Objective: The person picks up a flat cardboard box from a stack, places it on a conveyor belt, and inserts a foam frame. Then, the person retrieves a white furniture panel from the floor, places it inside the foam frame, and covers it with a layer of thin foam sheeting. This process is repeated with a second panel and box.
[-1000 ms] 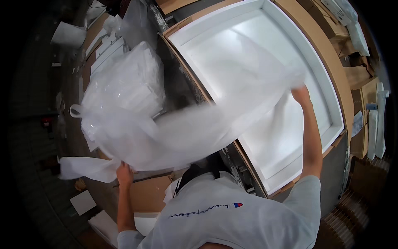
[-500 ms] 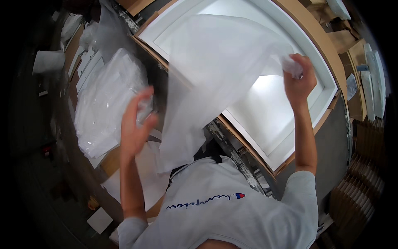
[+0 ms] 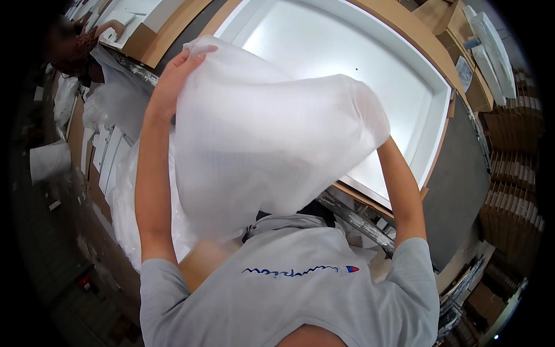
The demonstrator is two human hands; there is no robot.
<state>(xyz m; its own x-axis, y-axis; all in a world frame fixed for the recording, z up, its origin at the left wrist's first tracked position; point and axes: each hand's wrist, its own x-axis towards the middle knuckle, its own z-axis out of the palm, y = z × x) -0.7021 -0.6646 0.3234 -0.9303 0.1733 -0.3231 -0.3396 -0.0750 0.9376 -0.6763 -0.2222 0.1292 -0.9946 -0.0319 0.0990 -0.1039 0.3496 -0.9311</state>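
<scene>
Sheeting [image 3: 260, 130], soft, white and translucent, spreads in a broad curve between the person's two hands, in front of the grey shirt [image 3: 289, 283] and across the near left part of a shallow white tray [image 3: 399, 87]. The left hand [image 3: 173, 81] grips an upper corner, its fingers hooked over the edge. The right hand [image 3: 370, 113] lies behind the other end — only a blurred outline shows through — so I cannot tell whether it clasps the material or merely presses against it. The tray sits within brown cardboard [image 3: 413, 32] on a dark grey table [image 3: 462, 179]. A plastic-wrapped bundle [image 3: 124, 208] (partly hidden by the left forearm) lies at the left; cardboard stacks [image 3: 514, 162] stand at the far right. Another person [image 3: 81, 49] is at the upper left.
</scene>
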